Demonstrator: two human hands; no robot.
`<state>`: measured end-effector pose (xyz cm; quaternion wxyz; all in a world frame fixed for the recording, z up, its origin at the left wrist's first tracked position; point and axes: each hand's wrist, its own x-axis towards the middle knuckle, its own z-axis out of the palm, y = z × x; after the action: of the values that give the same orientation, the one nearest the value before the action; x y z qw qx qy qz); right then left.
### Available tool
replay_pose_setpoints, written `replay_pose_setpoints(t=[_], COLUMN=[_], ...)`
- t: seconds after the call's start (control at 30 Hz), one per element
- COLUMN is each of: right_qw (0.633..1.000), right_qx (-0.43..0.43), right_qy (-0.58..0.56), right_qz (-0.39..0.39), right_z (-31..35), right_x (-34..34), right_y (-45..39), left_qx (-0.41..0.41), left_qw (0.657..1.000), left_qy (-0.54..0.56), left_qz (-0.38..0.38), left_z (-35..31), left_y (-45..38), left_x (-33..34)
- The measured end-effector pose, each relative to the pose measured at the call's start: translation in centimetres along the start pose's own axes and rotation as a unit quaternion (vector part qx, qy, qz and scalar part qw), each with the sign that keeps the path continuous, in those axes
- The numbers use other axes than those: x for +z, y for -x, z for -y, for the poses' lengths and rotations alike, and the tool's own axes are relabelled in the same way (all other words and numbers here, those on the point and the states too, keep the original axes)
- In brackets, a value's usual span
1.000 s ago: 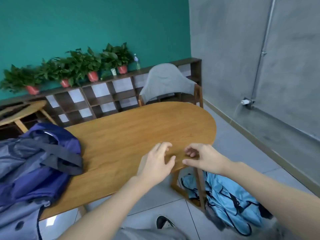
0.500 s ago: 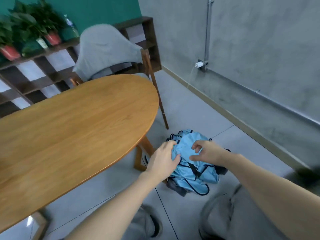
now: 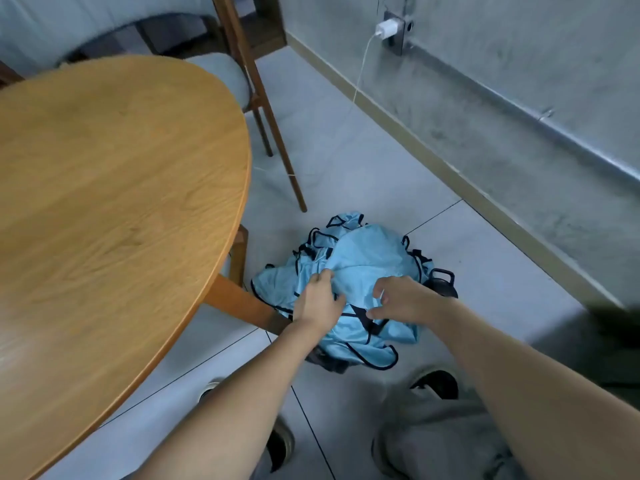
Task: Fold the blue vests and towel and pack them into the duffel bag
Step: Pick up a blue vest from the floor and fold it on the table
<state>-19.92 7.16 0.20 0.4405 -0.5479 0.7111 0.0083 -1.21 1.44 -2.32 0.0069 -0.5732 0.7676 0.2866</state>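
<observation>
A crumpled pile of light blue vests (image 3: 363, 258) with black trim lies on the grey floor tiles, right beside the table leg (image 3: 242, 303). My left hand (image 3: 317, 303) is on the pile's left side with its fingertips bent into the cloth. Over the middle of the pile, my right hand (image 3: 401, 299) has its fingers spread and loosely curled, holding nothing. A dark item (image 3: 443, 284) pokes out from under the pile's right edge. The duffel bag is out of view, and I cannot make out a towel.
The round end of the wooden table (image 3: 121, 202) fills the left. A grey-cushioned wooden chair (image 3: 263, 98) stands behind it. A white charger (image 3: 386, 29) and its cable hang on the concrete wall. My knee (image 3: 436, 434) and shoes are at the bottom.
My view has dropped from the tabletop to the floor, and the duffel bag has left the view. Both hands have come down from the table edge onto the vest pile.
</observation>
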Motion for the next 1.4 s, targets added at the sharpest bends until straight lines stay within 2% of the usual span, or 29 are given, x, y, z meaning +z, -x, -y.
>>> replay_pose_setpoints(t=[0.13, 0.23, 0.4, 0.5, 0.63, 0.8, 0.9, 1.0, 1.1, 1.23, 1.4], right_qw=[0.999, 0.999, 0.997, 0.996, 0.997, 0.999, 0.993, 0.979, 0.962, 0.953, 0.913], right_qx=[0.006, -0.005, 0.009, 0.027, 0.036, 0.031, 0.033, 0.030, 0.024, 0.009, -0.032], right_qy=[-0.007, -0.019, 0.042, 0.061, 0.063, 0.014, -0.012, -0.064, -0.125, -0.113, -0.164], right_qz=[0.031, 0.028, 0.057, 0.059, 0.038, -0.029, -0.109, -0.193, -0.241, -0.283, -0.373], right_z=[-0.2, -0.2, -1.3, -1.3, -0.4, 2.8, 4.8, 6.6, 8.1, 9.4, 11.5], right_x=[0.8, 1.3, 2.0, 1.5, 0.2, -2.3, -3.3, -3.6, -3.6, -3.3, -4.3], right_y=[-2.9, -4.3, -4.4, -3.7, -2.2, 1.3, 4.0, 6.8, 9.6, 12.6, 16.5], left_qx=[0.005, -0.006, -0.039, -0.012, 0.010, 0.082, 0.104, 0.129, 0.156, 0.174, 0.205], left_qw=[0.998, 0.997, 0.991, 0.993, 0.999, 0.993, 0.986, 0.978, 0.968, 0.952, 0.934], left_qy=[-0.062, -0.066, -0.106, -0.112, -0.048, 0.024, 0.048, 0.075, 0.102, 0.153, 0.169], left_qz=[0.025, 0.033, 0.070, 0.039, -0.008, -0.079, -0.121, -0.145, -0.166, -0.201, -0.240], left_z=[1.0, 1.2, 1.9, 1.8, 0.4, -3.5, -6.6, -9.0, -10.4, -11.8, -12.8], left_y=[-3.7, -5.7, -6.8, -6.1, -4.3, -1.4, 1.3, 4.7, 7.7, 10.8, 14.7], left_x=[2.1, 3.0, 3.9, 3.5, 1.4, -3.8, -7.5, -11.1, -14.6, -19.7, -25.6])
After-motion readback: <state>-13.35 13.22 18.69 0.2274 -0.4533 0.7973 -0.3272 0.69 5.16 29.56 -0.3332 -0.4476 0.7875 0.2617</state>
